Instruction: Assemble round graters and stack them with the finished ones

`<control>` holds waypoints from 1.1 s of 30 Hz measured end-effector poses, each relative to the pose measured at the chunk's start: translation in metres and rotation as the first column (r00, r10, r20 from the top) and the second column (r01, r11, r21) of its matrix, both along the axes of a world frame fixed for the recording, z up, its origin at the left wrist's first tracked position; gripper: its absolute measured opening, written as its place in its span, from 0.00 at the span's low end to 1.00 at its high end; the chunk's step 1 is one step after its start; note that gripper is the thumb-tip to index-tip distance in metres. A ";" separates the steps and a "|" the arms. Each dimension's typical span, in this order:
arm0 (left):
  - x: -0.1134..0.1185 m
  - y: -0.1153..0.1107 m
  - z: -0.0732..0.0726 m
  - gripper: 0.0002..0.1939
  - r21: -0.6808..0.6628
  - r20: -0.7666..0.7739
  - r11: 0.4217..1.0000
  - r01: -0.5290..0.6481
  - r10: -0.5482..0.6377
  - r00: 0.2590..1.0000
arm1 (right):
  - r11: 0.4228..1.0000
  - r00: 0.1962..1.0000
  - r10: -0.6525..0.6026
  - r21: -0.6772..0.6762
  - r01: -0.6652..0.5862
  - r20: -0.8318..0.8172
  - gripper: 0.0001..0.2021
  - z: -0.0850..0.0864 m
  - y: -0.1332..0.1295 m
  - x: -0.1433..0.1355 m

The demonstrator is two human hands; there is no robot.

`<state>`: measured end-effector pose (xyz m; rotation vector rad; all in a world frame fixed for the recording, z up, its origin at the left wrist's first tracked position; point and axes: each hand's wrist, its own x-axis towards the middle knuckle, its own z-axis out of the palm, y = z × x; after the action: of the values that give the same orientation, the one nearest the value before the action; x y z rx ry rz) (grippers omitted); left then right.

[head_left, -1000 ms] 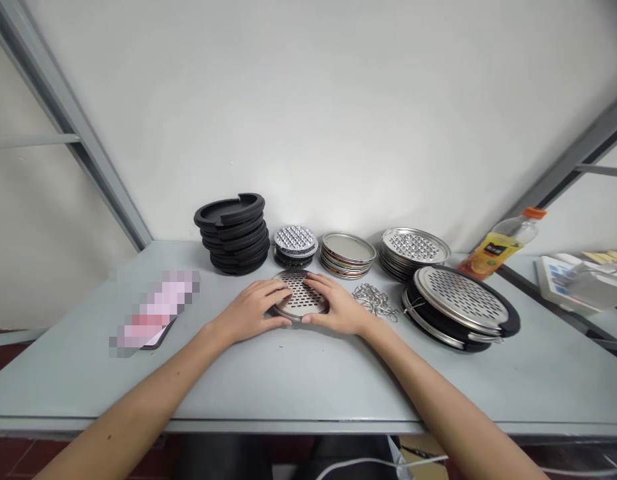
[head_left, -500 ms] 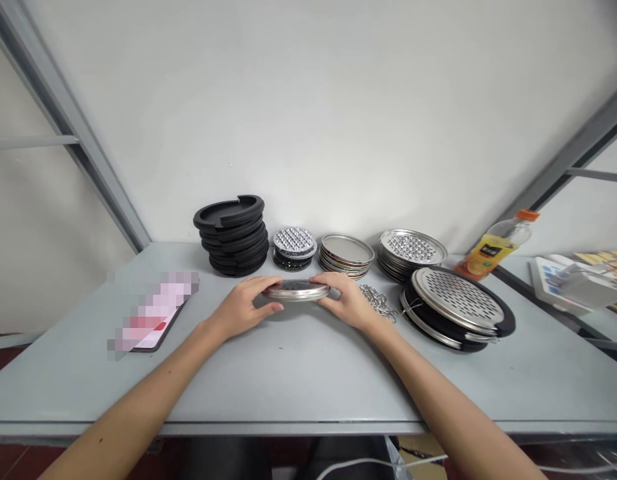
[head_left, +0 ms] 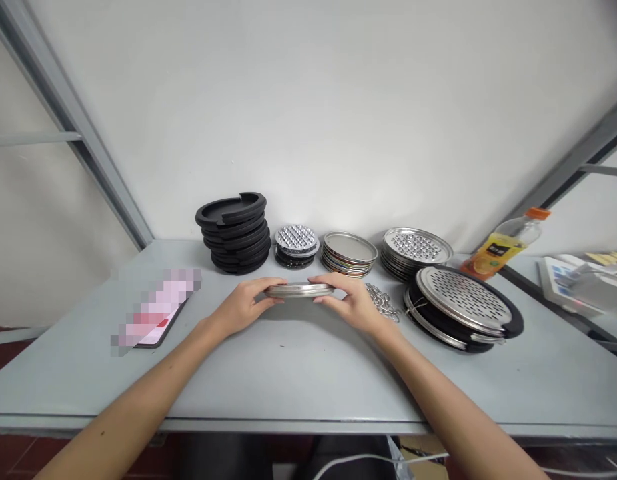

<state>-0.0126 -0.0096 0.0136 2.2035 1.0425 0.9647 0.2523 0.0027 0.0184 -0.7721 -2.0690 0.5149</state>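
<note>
A round metal disc (head_left: 299, 290) is held nearly edge-on above the middle of the table, its upper face barely visible. My left hand (head_left: 245, 305) pinches its left rim between thumb and fingers. At the opposite rim my right hand (head_left: 351, 301) grips it the same way. Behind the disc stand a small stack of grater discs (head_left: 297, 241) and a stack of plain metal discs (head_left: 350, 252). A pile of metal chain or rings (head_left: 383, 301) lies just past my right hand, partly hidden by it.
Black ring-shaped holders (head_left: 233, 233) are stacked at the back left. To the right are stacked grater plates (head_left: 417, 250) and black-rimmed graters (head_left: 463, 303). An orange-capped bottle (head_left: 505, 243) leans behind them. A phone (head_left: 163, 317) lies on the grey table (head_left: 288, 380) at left.
The disc has tilted closer to level, so less of its top face shows. Both hands keep their hold on it. The view has shifted slightly.
</note>
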 end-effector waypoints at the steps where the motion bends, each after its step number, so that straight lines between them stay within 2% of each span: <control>1: 0.000 0.000 0.001 0.18 0.028 -0.023 1.000 -0.012 0.012 1.000 | 1.000 1.000 0.000 0.005 0.000 -0.001 0.17 0.000 0.000 0.000; 7: 0.002 -0.005 0.002 0.26 0.232 -0.085 0.971 -0.057 0.079 0.993 | 0.999 1.000 -0.028 0.015 0.028 0.014 0.16 -0.001 -0.005 -0.005; 10: 0.007 -0.007 0.002 0.20 0.283 -0.047 0.958 -0.039 0.055 0.997 | 0.998 1.000 -0.030 0.054 0.031 -0.007 0.16 -0.004 -0.005 -0.007; 13: 0.011 -0.007 0.001 0.16 0.208 0.044 0.976 -0.056 0.048 0.998 | 0.993 0.995 -0.093 0.064 0.095 -0.028 0.23 -0.006 -0.002 -0.007; 16: 0.012 -0.006 0.002 0.17 0.128 0.137 0.981 -0.147 0.129 0.982 | 0.988 0.988 -0.150 0.015 0.151 -0.028 0.33 -0.007 0.002 -0.006; 18: 0.011 -0.005 0.004 0.19 0.100 0.205 0.970 -0.220 0.197 0.959 | 0.992 0.992 -0.124 -0.024 0.123 -0.038 0.30 -0.007 0.005 -0.006; 20: 0.010 -0.004 0.005 0.22 0.070 0.258 0.961 -0.267 0.241 0.935 | 0.994 0.995 -0.074 -0.084 0.069 -0.062 0.22 -0.008 0.006 -0.008; 23: 0.008 -0.001 0.007 0.23 0.048 0.291 0.963 -0.267 0.242 0.926 | 0.983 0.992 -0.026 -0.185 0.003 -0.125 0.16 -0.009 0.004 -0.010; 26: 0.006 0.001 0.007 0.21 0.040 0.273 0.971 -0.236 0.217 0.937 | 0.978 0.980 -0.028 -0.209 -0.013 -0.195 0.14 -0.007 0.001 -0.012; 29: 0.005 0.003 0.004 0.20 0.056 0.222 0.977 -0.206 0.189 0.957 | 0.992 0.978 -0.042 -0.123 0.017 -0.203 0.12 -0.005 0.000 -0.010; 33: 0.006 0.001 0.000 0.30 0.212 0.084 0.957 -0.198 0.184 0.979 | 0.989 0.998 -0.044 0.139 0.051 -0.048 0.13 -0.003 0.000 -0.004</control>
<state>-0.0065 -0.0089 0.0136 2.2593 1.1864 1.2823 0.2482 0.0032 0.0150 -0.7185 -2.0162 0.3535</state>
